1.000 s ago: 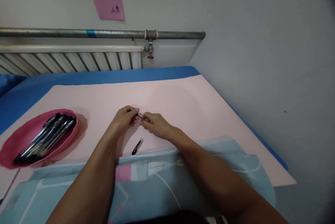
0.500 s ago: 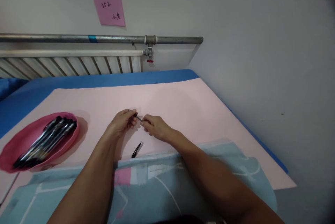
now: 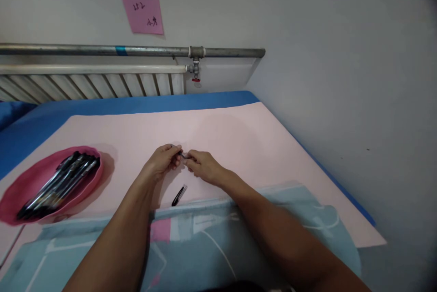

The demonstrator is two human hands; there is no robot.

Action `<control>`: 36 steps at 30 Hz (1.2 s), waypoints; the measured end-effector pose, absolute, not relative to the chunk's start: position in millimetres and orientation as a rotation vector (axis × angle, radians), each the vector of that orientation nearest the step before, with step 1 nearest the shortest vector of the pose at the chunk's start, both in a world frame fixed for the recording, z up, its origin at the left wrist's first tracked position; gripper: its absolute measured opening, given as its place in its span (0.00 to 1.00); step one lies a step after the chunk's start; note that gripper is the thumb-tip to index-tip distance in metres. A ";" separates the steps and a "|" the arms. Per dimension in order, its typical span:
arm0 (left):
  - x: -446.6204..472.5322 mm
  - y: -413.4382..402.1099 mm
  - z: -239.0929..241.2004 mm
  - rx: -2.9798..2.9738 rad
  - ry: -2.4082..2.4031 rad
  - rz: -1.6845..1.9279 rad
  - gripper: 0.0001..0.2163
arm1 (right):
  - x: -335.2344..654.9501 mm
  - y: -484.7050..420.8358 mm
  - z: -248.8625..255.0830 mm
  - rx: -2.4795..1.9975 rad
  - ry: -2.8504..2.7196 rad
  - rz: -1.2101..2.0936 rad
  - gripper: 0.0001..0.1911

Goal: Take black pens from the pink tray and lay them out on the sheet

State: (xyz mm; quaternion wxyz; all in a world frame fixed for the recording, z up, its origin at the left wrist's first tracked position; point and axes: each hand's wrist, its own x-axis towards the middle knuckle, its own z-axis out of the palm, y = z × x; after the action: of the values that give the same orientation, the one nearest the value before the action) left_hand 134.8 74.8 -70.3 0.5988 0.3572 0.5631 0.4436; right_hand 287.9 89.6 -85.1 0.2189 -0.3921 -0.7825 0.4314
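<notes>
My left hand (image 3: 166, 159) is closed, its thumb and fingers pinching a slim dark pen (image 3: 183, 155). A short stretch of the pen shows between the hands, and a thin end sticks out past my left fingertips. On the other end, my right hand (image 3: 204, 165) is closed too, its fingertips covering that part. Both hands are just above the pink tabletop sheet (image 3: 225, 133). Below them lies a black pen cap (image 3: 177, 196) with a clear end.
At left, a pink bowl (image 3: 99, 178) holds several dark pens (image 3: 64, 183). A blue patterned cloth (image 3: 191, 255) covers the near side. Behind the blue table edge (image 3: 164, 103) are a radiator (image 3: 129, 83) and a metal pipe (image 3: 85, 49). A wall (image 3: 341, 78) rises at right.
My left hand has shifted slightly, its fingers now further along the pen and closer to my right hand. A thin end now shows past the left fingertips. The right hand stays put.
</notes>
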 end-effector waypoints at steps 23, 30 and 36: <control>132.8 74.7 -71.6 0.870 1.349 1.058 0.12 | 287.8 88.5 -80.5 -1.078 -2.281 1.072 0.10; 131.5 74.6 -67.5 0.870 1.413 1.087 0.11 | 288.1 88.6 -80.8 -1.070 -2.293 1.055 0.10; 129.0 74.9 -69.1 0.894 1.435 1.095 0.11 | 288.2 89.2 -80.5 -1.064 -2.314 1.031 0.08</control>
State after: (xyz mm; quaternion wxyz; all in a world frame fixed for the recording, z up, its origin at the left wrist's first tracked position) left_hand 129.0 74.9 -69.1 0.5343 0.3753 0.6023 0.4594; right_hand 288.2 89.2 -80.5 0.1958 -0.3798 -0.8258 0.3681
